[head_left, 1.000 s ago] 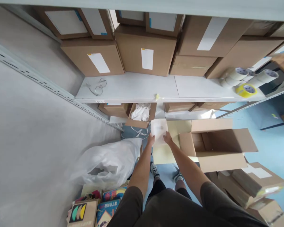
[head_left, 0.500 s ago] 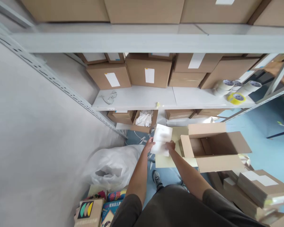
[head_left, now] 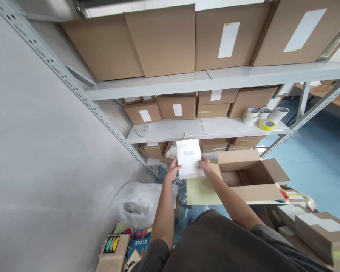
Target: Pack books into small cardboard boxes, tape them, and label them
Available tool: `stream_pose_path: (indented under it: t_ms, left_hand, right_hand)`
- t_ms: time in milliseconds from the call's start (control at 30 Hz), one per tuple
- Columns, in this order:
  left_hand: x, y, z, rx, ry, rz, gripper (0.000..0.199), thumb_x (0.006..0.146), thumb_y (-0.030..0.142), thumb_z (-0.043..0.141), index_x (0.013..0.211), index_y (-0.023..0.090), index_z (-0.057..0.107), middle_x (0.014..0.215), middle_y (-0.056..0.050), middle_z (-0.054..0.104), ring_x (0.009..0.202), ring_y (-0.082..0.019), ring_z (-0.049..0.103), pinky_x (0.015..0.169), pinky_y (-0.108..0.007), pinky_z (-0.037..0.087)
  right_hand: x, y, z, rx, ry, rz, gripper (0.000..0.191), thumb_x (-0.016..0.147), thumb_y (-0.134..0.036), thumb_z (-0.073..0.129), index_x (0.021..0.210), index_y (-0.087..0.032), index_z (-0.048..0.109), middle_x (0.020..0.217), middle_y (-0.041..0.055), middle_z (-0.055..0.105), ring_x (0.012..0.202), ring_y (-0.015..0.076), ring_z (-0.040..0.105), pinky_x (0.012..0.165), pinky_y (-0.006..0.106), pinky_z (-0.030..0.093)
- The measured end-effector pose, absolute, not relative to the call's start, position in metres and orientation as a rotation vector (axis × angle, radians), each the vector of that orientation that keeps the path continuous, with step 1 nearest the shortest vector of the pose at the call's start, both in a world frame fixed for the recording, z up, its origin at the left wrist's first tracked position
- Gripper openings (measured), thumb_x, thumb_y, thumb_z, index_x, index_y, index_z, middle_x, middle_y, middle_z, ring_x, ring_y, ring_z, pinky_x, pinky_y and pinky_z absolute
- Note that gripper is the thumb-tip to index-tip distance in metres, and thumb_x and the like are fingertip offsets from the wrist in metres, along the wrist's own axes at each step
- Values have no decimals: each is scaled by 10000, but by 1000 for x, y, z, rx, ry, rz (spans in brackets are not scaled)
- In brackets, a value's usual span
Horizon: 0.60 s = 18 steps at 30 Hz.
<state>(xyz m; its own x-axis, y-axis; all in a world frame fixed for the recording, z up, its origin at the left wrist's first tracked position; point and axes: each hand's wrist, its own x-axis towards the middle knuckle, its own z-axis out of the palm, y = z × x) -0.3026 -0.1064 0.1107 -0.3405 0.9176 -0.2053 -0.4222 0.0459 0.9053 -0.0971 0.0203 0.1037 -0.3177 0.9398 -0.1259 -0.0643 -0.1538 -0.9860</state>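
Both hands hold a white sheet of paper (head_left: 189,158) with faint grey print, raised in front of the lower shelves. My left hand (head_left: 173,170) grips its left edge, thumb on top. My right hand (head_left: 205,165) is closed on the right edge. Just right of my right hand, an open cardboard box (head_left: 238,177) stands with its flaps spread on a pale yellow table (head_left: 201,190). Behind the paper, partly hidden, a small box holds crumpled white material (head_left: 171,151).
Shelves hold labelled cardboard boxes (head_left: 176,107), tape rolls (head_left: 267,124) and glasses (head_left: 142,130). A white plastic bag (head_left: 141,202) and books (head_left: 113,251) lie at lower left by the wall (head_left: 45,170). Flattened cartons (head_left: 320,230) are stacked at lower right.
My view has tilted up, showing more of the upper shelf. The paper is lifted slightly and now looks flatter to me, still held in both hands. The box's near left flap is less visible.
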Motion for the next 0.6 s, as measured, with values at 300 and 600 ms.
stream_pose_path:
  t_ms: [300,600]
  left_hand:
    - [-197,-59,177,779,1407,1553,645,712,360,876,1299,208,655,1189,-103,783,1036,-281,745,841,-369,615]
    - [13,15,168,634,1468,1446,425,698,362,893,1038,178,716,1014,-108,807,969,-268,766,846,-370,619]
  right_hand:
    - [6,78,151,-920,-1239,1680,536,601,-291,627,1128,-236,701,1113,54,778,989,256,699,851,375,581]
    - [211,168,153,-1112,-1456,1549,459,552,-245,559,966,-183,746,865,40,752,771,225,662,635,293,513]
